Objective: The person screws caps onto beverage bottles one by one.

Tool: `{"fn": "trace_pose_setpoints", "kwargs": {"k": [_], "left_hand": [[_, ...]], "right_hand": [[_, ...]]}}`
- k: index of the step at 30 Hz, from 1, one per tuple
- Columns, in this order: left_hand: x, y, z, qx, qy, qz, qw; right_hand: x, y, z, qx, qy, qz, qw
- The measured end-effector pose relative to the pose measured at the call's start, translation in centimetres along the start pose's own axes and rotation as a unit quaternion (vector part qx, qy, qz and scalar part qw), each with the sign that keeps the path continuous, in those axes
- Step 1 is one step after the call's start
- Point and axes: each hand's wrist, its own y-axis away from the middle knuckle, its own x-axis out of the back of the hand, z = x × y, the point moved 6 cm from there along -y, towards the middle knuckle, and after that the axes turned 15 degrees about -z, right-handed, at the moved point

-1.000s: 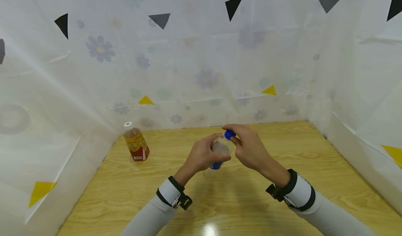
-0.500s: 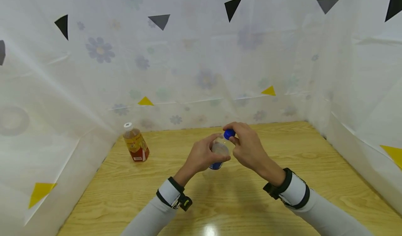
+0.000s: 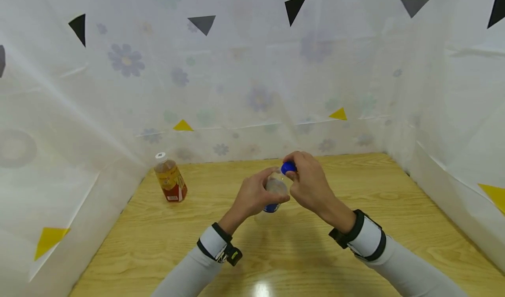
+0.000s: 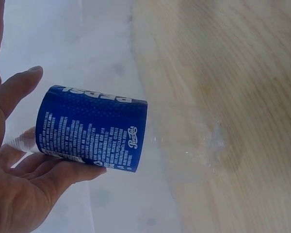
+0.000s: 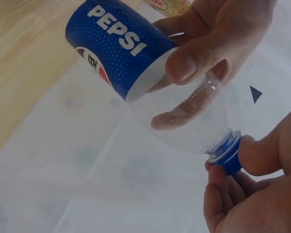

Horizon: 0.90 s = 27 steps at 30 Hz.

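A clear plastic Pepsi bottle (image 5: 121, 41) with a blue label stands near the middle of the table. My left hand (image 3: 254, 195) grips it around the upper body, thumb on one side and fingers on the other. At the bottle's mouth is a blue cap (image 3: 289, 168), pinched between the thumb and fingers of my right hand (image 3: 311, 183). In the right wrist view the cap sits on the threaded neck. The bottle looks see-through, with no liquid visible in it. Its label (image 4: 92, 128) fills the middle of the left wrist view.
A bottle of reddish-brown drink (image 3: 171, 180) with a white cap and yellow label stands at the table's back left. The wood-grain table (image 3: 221, 262) is enclosed by white patterned sheets (image 3: 236, 69) at the back and sides.
My right hand has turned a little around the cap, and its wrist has shifted slightly left. The left hand and bottle have stayed almost in place.
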Motion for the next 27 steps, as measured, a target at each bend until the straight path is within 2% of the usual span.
{"fn": "trace_pose_setpoints", "kwargs": {"k": [6, 15, 21, 27], "left_hand": [[-0.08, -0.30, 0.35, -0.006, -0.006, 0.001, 1.0000], [-0.05, 0.39, 0.17, -0.006, -0.003, 0.006, 1.0000], [0.07, 0.25, 0.33, -0.013, -0.011, 0.010, 0.9998], [0.06, 0.30, 0.33, -0.008, -0.018, 0.010, 0.9998]], "right_hand": [[0.46, 0.10, 0.19, 0.000, 0.001, 0.011, 0.9999], [0.05, 0.31, 0.07, 0.006, -0.031, -0.004, 0.9995], [0.16, 0.50, 0.05, 0.014, -0.026, 0.014, 0.9995], [0.09, 0.65, 0.14, 0.026, -0.026, 0.023, 0.9991]]}}
